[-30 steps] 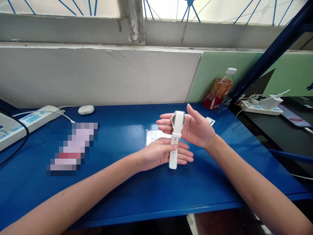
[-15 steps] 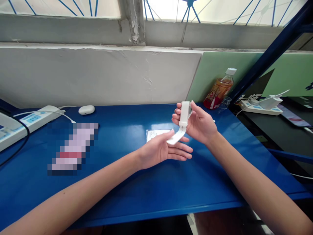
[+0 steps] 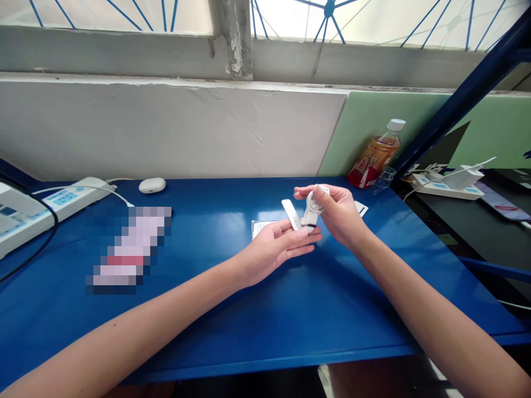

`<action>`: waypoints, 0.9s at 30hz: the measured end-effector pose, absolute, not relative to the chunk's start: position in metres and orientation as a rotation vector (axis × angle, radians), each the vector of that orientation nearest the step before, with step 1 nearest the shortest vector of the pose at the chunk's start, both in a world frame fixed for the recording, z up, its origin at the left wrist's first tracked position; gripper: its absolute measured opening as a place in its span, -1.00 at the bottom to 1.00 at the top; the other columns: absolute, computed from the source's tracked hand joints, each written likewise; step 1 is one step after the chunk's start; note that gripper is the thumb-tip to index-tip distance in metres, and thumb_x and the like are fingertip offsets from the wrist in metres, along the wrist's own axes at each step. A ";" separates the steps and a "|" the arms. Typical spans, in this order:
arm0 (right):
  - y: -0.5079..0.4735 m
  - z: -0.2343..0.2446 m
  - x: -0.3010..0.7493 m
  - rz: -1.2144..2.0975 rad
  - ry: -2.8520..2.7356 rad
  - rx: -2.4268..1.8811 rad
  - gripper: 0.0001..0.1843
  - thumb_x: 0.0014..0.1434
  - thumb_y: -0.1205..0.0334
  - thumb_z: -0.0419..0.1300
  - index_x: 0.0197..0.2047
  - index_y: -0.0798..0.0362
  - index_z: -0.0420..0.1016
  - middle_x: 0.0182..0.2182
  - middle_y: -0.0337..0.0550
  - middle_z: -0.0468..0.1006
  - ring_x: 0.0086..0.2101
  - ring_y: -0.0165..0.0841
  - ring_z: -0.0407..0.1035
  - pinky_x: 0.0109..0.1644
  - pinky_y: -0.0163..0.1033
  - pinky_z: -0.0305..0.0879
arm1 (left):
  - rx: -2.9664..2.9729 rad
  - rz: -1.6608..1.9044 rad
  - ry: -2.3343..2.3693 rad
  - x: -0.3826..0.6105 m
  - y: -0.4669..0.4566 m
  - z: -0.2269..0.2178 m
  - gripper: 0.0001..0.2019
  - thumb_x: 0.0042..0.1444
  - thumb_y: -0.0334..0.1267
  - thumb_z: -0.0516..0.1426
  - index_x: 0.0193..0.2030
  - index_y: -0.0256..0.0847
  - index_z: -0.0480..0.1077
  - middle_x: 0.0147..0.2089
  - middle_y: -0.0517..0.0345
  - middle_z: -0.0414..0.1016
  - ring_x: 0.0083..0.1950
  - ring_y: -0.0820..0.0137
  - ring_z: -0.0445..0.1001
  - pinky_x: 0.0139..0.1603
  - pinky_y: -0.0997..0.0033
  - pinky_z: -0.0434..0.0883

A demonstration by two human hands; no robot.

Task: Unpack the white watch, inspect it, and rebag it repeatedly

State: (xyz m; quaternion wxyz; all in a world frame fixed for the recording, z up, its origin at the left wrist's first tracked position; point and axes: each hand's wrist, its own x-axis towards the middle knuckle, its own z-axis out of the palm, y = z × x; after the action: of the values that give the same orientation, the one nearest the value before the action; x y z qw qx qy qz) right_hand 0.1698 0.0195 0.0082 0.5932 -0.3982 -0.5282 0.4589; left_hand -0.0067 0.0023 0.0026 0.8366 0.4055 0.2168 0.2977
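A white watch [image 3: 312,209] with a round face and a white strap is held above the middle of the blue table [image 3: 232,309]. My right hand [image 3: 338,215] is closed round the watch body from the right. My left hand [image 3: 276,249] pinches the free strap end [image 3: 291,214] between thumb and fingers, bending it upward. Under the hands lies a small clear plastic bag [image 3: 261,226] with a white label.
A white earbud case [image 3: 152,185] and a white power strip [image 3: 62,202] sit at the back left, with a blurred-out item [image 3: 128,249] in front. An orange drink bottle [image 3: 375,155] stands at the back right. Another power strip [image 3: 448,185] lies on the dark neighbouring desk.
The watch strap hung straight down from my right hand a second ago. My left hand has since folded the strap end upward, and my right hand has turned the watch body and lowered it a little.
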 end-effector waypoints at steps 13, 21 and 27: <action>0.010 0.009 0.160 1.409 -1.364 -0.805 -0.50 0.33 -0.18 0.08 -0.03 0.01 0.64 0.02 -0.02 0.63 0.08 -0.13 0.47 0.24 0.02 0.29 | 1.033 0.475 0.518 -0.004 -0.005 -0.004 -0.57 0.12 0.08 0.30 -0.17 -0.32 0.47 -0.26 -0.05 0.62 -0.18 0.20 0.66 -0.08 0.21 0.54; 0.008 0.012 0.159 1.705 -1.236 -0.685 -0.38 0.32 -0.25 0.02 0.00 0.09 0.61 0.11 0.08 0.57 0.16 -0.10 0.40 0.32 0.06 0.19 | 1.052 0.388 0.445 -0.004 -0.008 -0.005 -0.56 0.21 0.07 0.23 -0.05 -0.32 0.44 -0.29 -0.08 0.63 -0.23 0.19 0.66 -0.12 0.20 0.54; 0.007 0.021 0.161 1.866 -1.127 -0.594 -0.25 0.34 -0.32 -0.14 0.07 0.11 0.56 0.13 0.07 0.55 0.18 -0.13 0.38 0.34 0.01 0.16 | 1.097 0.442 0.530 -0.004 -0.007 -0.005 -0.55 0.20 0.07 0.23 -0.09 -0.38 0.52 -0.11 -0.26 0.63 -0.05 0.07 0.63 0.05 0.09 0.50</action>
State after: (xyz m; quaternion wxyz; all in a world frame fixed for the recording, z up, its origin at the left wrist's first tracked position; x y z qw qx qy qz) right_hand 0.1613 0.0072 0.0206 0.4271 -0.2379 -0.4510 0.7467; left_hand -0.0040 -0.0067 -0.0055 0.7973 0.5108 0.2470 0.2057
